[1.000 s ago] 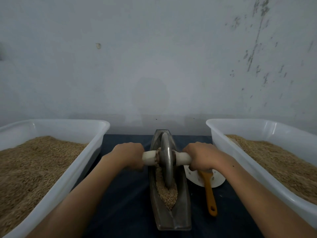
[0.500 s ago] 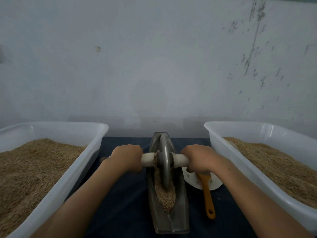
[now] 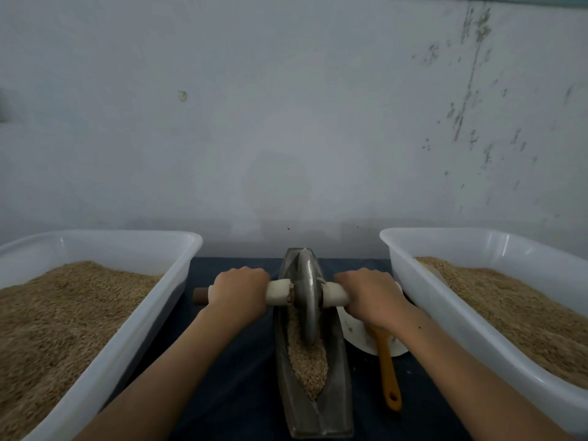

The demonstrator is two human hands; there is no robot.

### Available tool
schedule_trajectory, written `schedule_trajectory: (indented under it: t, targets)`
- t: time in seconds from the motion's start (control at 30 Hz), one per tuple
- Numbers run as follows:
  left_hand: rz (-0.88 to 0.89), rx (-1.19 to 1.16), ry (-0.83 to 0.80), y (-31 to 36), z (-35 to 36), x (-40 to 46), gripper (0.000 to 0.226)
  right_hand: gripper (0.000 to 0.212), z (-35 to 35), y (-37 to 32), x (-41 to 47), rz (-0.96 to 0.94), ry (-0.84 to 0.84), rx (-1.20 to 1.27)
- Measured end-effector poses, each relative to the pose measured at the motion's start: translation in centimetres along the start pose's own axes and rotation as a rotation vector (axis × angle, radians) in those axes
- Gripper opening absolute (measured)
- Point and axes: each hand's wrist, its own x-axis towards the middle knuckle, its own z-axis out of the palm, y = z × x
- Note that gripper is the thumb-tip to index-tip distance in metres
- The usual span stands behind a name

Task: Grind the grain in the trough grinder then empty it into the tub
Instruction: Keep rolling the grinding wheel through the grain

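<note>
Rolling the wheel a bit farther up the trough than a second ago, both hands gripping the axle, grain looks barely crushed, so no emptying yet.

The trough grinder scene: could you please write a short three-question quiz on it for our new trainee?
1. True or false: both hands grip the wheel's axle handle.
2. What lies in the trough grinder under the wheel?
3. The orange-handled brush lies on which side of the grinder: A left, B right?

Key:
1. True: left hand and right hand, one either side of the wheel.
2. Grain.
3. B, beside the right tub.
</note>
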Motion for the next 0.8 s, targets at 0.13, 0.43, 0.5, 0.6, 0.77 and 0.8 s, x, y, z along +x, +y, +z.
schedule_trajectory:
  t: [0.13,0.43,0.5,0.6,0.77,0.8]
  targets:
    - [0.013,-0.038,-0.177,-0.4,-0.6,-0.1,0.040,0.026,-0.8,0.0,0.3,-0.017,-0.164,-0.009]
    - [0.030,-0.023,-0.182,-0.3,-0.7,-0.1,0.042,0.034,-1.1,0.5,0.4,0.005,-0.318,0.051]
    - [0.022,-0.006,-0.096,-0.3,-0.3,0.0,0.035,0.028,-0.4,0.4,0.4,-0.005,-0.175,-0.006]
    - [-0.002,-0.024,0.005,-0.2,0.1,0.1,0.027,0.023,0.5,0.2,0.6,0.012,0.006,-0.020]
    - [0.013,-0.021,-0.006,-0.2,0.0,-0.1,0.030,0.025,0.2,0.1,0.3,-0.002,-0.042,-0.018]
    - [0.020,-0.015,-0.033,-0.2,-0.2,-0.2,0.032,0.027,-0.1,0.2,0.2,-0.009,-0.093,-0.022]
